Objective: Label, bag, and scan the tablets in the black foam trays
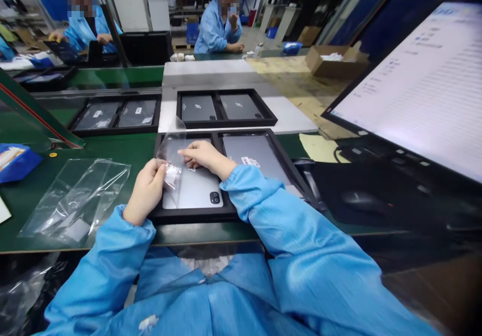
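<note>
A black tray (196,215) in front of me holds two grey tablets lying back side up. My left hand (146,190) pinches a clear protective film (171,147) that curls up off the left tablet (196,188). My right hand (205,156) rests on that tablet's upper part, fingers pressed flat and pointing left. The right tablet (256,152) carries a small white label and is untouched.
Two more black trays (226,123) (113,130) with tablets sit farther back on the green bench. Empty clear bags (75,200) lie at left beside a blue box (15,160). A monitor (422,85) and mouse (361,200) stand at right. Two people in blue coats sit across.
</note>
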`<act>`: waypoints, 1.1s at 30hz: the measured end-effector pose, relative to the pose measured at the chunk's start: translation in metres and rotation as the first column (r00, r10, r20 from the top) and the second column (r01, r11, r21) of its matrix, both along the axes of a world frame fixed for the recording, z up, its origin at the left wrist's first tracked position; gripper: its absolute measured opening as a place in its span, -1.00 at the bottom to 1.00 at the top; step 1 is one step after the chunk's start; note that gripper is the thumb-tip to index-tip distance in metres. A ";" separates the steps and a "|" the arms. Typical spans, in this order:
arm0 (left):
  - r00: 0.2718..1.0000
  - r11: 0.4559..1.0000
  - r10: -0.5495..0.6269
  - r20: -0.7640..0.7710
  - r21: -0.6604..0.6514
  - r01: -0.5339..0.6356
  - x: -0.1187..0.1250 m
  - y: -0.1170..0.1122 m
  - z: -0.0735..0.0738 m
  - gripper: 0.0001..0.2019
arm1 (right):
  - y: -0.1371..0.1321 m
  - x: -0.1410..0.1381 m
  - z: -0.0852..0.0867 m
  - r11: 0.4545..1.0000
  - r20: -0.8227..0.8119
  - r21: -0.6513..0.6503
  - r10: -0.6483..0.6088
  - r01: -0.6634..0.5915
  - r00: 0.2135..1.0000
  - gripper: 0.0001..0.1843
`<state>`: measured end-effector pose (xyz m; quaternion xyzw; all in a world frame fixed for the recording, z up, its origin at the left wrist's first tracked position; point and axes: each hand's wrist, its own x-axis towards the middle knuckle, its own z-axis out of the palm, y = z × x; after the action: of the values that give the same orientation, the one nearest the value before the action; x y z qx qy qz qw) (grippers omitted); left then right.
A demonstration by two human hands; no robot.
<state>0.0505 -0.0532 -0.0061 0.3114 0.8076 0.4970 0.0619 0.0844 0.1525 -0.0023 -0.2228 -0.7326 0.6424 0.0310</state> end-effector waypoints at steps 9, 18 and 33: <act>0.998 0.996 -0.060 0.028 -0.062 0.061 0.006 0.002 -0.001 -0.74 | -0.002 -0.005 -0.016 0.980 -0.010 0.192 0.053 -0.050 0.999 -0.62; 0.997 0.999 -0.044 0.068 0.031 0.042 0.010 0.004 -0.007 -0.76 | -0.002 -0.004 -0.016 0.980 0.000 0.182 0.078 -0.076 0.997 -0.77; 0.600 0.341 0.059 0.797 0.549 -0.763 0.009 -0.021 -0.001 -0.85 | 0.023 0.002 -0.013 0.969 -0.081 0.247 -0.004 0.024 0.997 -0.81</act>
<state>0.0597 -0.0743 -0.0066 -0.1367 0.4128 0.8999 0.0342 0.0860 0.1754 -0.0155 -0.1964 -0.8037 0.5541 0.0925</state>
